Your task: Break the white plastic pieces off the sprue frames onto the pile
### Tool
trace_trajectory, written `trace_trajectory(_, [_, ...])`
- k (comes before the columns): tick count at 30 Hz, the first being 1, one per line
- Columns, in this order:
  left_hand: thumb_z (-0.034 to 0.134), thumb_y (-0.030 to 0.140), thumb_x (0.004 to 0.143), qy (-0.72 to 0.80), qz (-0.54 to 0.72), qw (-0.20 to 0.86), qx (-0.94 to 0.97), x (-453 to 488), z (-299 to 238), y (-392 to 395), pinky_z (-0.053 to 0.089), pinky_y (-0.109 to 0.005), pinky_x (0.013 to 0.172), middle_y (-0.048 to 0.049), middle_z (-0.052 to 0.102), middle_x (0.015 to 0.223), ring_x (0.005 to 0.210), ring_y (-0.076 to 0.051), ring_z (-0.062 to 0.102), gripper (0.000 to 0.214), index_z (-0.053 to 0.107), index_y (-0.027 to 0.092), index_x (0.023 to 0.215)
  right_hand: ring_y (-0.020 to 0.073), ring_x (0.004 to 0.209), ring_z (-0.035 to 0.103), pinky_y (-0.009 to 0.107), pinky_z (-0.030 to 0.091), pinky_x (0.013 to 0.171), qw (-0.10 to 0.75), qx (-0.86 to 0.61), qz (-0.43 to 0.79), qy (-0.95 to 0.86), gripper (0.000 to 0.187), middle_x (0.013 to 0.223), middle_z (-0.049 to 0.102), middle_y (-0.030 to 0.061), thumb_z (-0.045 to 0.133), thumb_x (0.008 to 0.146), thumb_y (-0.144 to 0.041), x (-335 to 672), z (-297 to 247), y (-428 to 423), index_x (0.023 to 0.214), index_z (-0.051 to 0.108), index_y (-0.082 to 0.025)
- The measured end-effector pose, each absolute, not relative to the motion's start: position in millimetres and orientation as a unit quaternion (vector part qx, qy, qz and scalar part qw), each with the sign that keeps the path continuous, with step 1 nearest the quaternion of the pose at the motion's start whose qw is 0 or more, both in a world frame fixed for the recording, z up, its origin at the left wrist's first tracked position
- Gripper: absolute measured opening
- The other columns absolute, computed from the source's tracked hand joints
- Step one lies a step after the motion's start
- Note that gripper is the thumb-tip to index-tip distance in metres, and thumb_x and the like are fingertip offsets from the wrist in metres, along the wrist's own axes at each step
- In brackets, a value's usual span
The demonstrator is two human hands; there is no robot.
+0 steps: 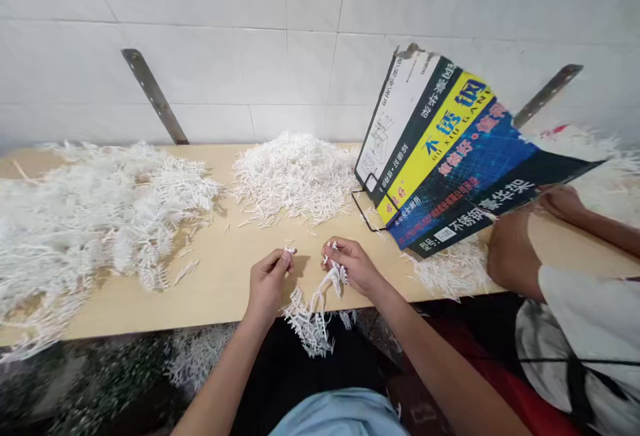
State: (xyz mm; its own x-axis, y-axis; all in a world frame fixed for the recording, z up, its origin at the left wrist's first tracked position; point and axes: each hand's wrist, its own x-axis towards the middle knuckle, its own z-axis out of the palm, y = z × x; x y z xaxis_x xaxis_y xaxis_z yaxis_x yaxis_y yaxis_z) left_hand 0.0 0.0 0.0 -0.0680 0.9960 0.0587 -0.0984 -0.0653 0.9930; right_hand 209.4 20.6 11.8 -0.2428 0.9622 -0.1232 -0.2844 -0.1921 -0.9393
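Note:
My left hand (267, 284) is closed in a pinch, with a small white piece (289, 250) showing at the thumb and fingertip. A short gap to its right, my right hand (359, 268) has its fingers curled round a white branched strand (334, 277), whose exact kind I cannot make out. The strand hangs down to a bristly white cluster (307, 323) at the front edge of the table (220, 299), over my lap. Behind both hands lies a heap of similar thin white pieces (300, 176).
A larger white heap (100, 209) covers the table's left side. To the right, a printed cardboard sheet (445, 156) stands slanted in a black wire stand (367, 213). Beyond it are another person's arm (515, 249) and more white pieces (450, 266). A tiled wall (300, 63) rises behind.

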Motion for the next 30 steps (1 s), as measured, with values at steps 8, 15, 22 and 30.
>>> trace_trajectory(8, [0.064,0.039,0.094,0.519,0.500,0.431,0.543,7.7,17.7,29.7,0.049,-0.028,0.076,-0.0058,0.074,0.084,0.080,-0.020,0.068,0.026,0.074,0.016,0.091,0.0148,0.062,0.066,0.024,0.048,0.059,0.477,-0.371,0.667,-0.435,0.033,0.070,0.068,0.0024,0.086,0.079,-0.046,207.5,12.1,20.7,0.087,0.076,-0.015])
trace_trajectory(15, [0.048,0.016,0.094,0.514,0.358,0.177,0.759,13.0,40.1,82.1,0.046,-0.054,0.109,-0.0285,0.062,0.144,0.131,-0.037,0.061,0.059,0.049,0.004,0.152,0.0161,0.072,0.064,0.027,0.047,0.065,0.546,-0.389,0.550,-0.497,0.027,0.084,0.070,0.0049,0.080,0.083,-0.044,207.6,15.6,17.2,0.084,0.080,-0.017])
trace_trajectory(22, [0.042,0.058,0.103,0.485,0.429,0.485,0.588,36.9,37.5,-0.2,0.057,-0.035,0.076,-0.0109,0.077,0.092,0.080,-0.024,0.072,0.053,0.072,0.015,0.101,0.0148,0.066,0.060,0.026,0.046,0.063,0.568,-0.439,0.496,-0.488,0.032,0.075,0.069,0.0010,0.088,0.074,-0.043,203.3,14.6,17.2,0.088,0.075,-0.018])
trace_trajectory(30, [0.067,0.053,0.089,0.459,0.346,0.543,0.612,42.2,23.0,-9.4,0.033,-0.023,0.055,0.0037,0.051,0.057,0.055,-0.012,0.043,0.041,0.068,0.014,0.077,0.0163,0.074,0.064,0.026,0.050,0.066,0.531,-0.422,0.562,-0.474,0.042,0.088,0.071,0.0042,0.073,0.087,-0.059,205.2,22.6,13.2,0.100,0.071,-0.019])
